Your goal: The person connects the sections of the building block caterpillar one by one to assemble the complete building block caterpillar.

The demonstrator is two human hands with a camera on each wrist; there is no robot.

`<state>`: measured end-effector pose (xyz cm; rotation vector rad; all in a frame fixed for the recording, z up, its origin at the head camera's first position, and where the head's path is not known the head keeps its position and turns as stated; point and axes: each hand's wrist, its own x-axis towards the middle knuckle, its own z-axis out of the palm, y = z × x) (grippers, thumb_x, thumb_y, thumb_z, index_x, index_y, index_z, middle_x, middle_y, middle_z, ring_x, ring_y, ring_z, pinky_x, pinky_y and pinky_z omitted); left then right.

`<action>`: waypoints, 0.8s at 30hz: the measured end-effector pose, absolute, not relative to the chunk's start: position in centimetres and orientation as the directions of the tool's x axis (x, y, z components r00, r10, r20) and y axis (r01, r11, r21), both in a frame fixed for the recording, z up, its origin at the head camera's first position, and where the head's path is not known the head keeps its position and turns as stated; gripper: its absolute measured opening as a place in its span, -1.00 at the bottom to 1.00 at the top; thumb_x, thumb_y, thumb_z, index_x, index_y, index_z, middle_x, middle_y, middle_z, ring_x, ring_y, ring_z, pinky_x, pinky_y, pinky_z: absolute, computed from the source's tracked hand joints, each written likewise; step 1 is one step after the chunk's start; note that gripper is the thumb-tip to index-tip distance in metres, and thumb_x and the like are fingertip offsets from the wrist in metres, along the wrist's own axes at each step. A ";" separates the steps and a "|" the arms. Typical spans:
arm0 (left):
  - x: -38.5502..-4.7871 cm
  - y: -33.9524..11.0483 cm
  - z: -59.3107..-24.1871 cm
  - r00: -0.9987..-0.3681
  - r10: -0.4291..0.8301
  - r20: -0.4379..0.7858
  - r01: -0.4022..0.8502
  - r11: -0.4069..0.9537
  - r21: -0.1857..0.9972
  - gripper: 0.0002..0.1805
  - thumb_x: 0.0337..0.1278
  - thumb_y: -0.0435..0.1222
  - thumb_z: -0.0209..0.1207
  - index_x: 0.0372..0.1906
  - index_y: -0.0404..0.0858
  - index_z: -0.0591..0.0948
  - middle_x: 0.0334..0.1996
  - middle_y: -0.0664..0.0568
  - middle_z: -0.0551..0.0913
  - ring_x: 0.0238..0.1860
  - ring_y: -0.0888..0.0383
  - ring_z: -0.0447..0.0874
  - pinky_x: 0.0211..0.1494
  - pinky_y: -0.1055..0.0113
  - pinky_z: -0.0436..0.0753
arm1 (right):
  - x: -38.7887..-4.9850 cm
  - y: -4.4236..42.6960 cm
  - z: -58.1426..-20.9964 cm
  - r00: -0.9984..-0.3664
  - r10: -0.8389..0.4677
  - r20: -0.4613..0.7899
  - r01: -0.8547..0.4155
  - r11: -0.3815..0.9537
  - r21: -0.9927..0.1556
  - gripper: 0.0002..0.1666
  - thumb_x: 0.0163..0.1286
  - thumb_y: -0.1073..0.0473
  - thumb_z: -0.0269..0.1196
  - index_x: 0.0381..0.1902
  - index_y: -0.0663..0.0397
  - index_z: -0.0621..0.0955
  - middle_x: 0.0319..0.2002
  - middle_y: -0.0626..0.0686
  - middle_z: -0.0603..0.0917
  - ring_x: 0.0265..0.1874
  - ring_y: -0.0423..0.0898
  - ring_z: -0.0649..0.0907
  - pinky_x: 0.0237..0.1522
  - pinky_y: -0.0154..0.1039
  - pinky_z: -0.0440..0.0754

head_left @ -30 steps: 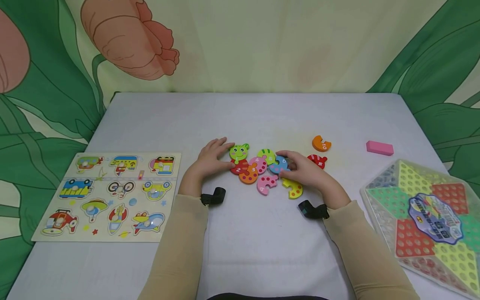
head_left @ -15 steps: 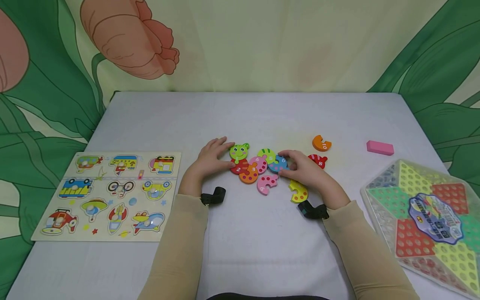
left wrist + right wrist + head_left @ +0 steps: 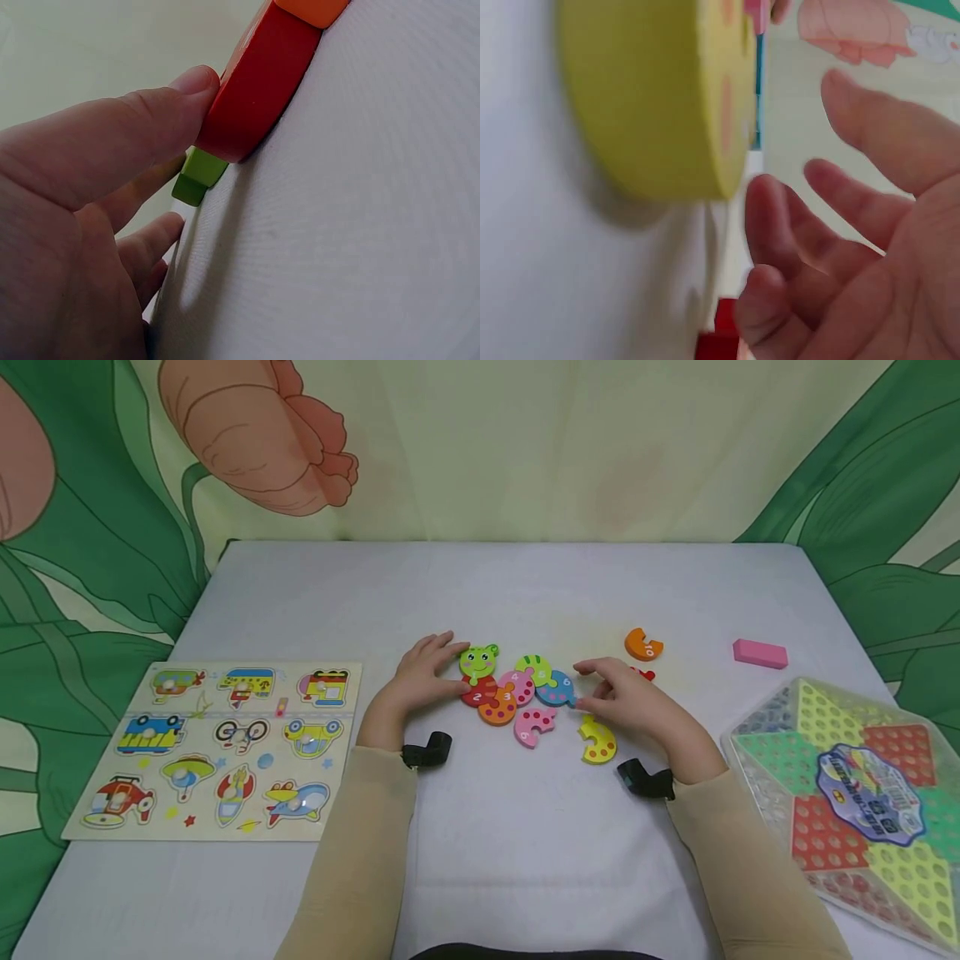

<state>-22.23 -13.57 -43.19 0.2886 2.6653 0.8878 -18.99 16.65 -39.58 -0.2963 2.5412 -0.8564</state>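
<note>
A chain of flat caterpillar puzzle pieces lies mid-table in the head view: a green smiling head (image 3: 478,662), a red piece (image 3: 477,695), an orange piece (image 3: 498,707), a pink piece, a striped green piece (image 3: 535,669) and a blue dotted piece (image 3: 556,690). My left hand (image 3: 419,678) rests at its left end, thumb against the red piece (image 3: 259,90), fingers stretched by the green head. Just right of the blue piece, my right hand (image 3: 632,702) holds nothing, its fingers loosely bent. A loose yellow dotted piece (image 3: 597,741) lies below its fingers; a pink dotted piece (image 3: 533,727) lies below the chain.
Beyond my right hand are an orange piece (image 3: 643,646) marked 10 and a mostly hidden red piece (image 3: 646,674). A pink block (image 3: 760,653) lies farther right, above a clear-covered star-patterned game board (image 3: 855,777). A vehicle peg puzzle board (image 3: 213,752) lies at the left.
My right hand has left the blue piece and moved slightly right, now covering most of the red piece. The yellow piece shifted right and nearer earlier on. My left hand has stayed in place.
</note>
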 end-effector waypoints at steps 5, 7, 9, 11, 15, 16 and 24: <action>-22.3 -13.6 -43.3 -0.931 0.283 -0.232 0.092 0.794 0.602 -0.26 -0.04 -0.02 0.19 0.33 0.09 0.23 0.44 0.11 -0.03 0.44 0.02 -0.27 0.39 -0.16 -0.11 | -17.4 17.8 -39.4 -0.851 -0.396 -0.346 -0.104 0.772 -0.627 -0.34 0.14 0.07 0.29 0.20 0.02 0.36 -0.01 0.07 0.47 -0.14 -0.04 0.46 -0.26 -0.33 0.54; -22.4 -13.6 -43.3 -0.931 0.281 -0.233 0.090 0.795 0.599 -0.26 -0.04 -0.01 0.18 0.33 0.09 0.23 0.44 0.11 -0.03 0.44 0.03 -0.27 0.39 -0.15 -0.11 | -16.8 18.0 -39.5 -0.843 -0.420 -0.335 -0.131 0.766 -0.630 -0.32 0.09 0.07 0.32 0.18 0.04 0.38 -0.07 0.07 0.48 -0.12 -0.04 0.44 -0.28 -0.32 0.55; -22.4 -13.6 -43.3 -0.931 0.279 -0.237 0.086 0.795 0.600 -0.26 -0.04 -0.01 0.18 0.33 0.09 0.23 0.44 0.12 -0.03 0.45 0.03 -0.27 0.40 -0.14 -0.11 | -16.3 18.2 -39.6 -0.836 -0.440 -0.327 -0.160 0.767 -0.622 -0.29 0.06 0.05 0.35 0.18 0.04 0.38 -0.11 0.05 0.46 -0.11 -0.04 0.42 -0.26 -0.31 0.54; -22.4 -13.6 -43.3 -0.931 0.276 -0.239 0.082 0.796 0.599 -0.26 -0.05 -0.01 0.19 0.33 0.10 0.23 0.44 0.12 -0.03 0.45 0.03 -0.27 0.40 -0.14 -0.11 | -15.9 18.3 -39.7 -0.830 -0.456 -0.321 -0.186 0.769 -0.611 -0.26 0.03 0.02 0.36 0.19 0.04 0.39 -0.11 0.05 0.45 -0.10 -0.05 0.41 -0.22 -0.28 0.56; -22.3 -13.5 -43.3 -0.932 0.272 -0.239 0.080 0.798 0.598 -0.25 -0.06 -0.01 0.19 0.33 0.10 0.24 0.43 0.12 -0.02 0.45 0.03 -0.26 0.39 -0.15 -0.10 | -15.5 18.6 -40.0 -0.822 -0.473 -0.316 -0.218 0.774 -0.594 -0.24 0.02 -0.01 0.37 0.19 0.02 0.40 -0.02 0.07 0.45 -0.04 -0.03 0.43 -0.08 -0.14 0.58; -22.3 -13.5 -43.3 -0.932 0.273 -0.238 0.081 0.798 0.597 -0.25 -0.06 -0.01 0.19 0.33 0.10 0.24 0.43 0.11 -0.02 0.44 0.03 -0.26 0.39 -0.15 -0.10 | -15.5 18.6 -40.1 -0.817 -0.481 -0.317 -0.226 0.774 -0.591 -0.25 0.02 -0.01 0.37 0.19 0.01 0.40 0.01 0.08 0.44 -0.01 -0.01 0.42 -0.04 -0.09 0.57; -22.4 -13.5 -43.3 -0.934 0.277 -0.227 0.093 0.798 0.595 -0.26 -0.06 -0.01 0.19 0.33 0.09 0.24 0.43 0.11 -0.02 0.44 0.03 -0.26 0.39 -0.15 -0.10 | -15.3 18.8 -40.5 -0.781 -0.519 -0.347 -0.276 0.786 -0.554 -0.28 0.01 0.05 0.38 0.18 -0.09 0.43 0.11 0.13 0.34 0.12 0.08 0.32 0.01 -0.01 0.54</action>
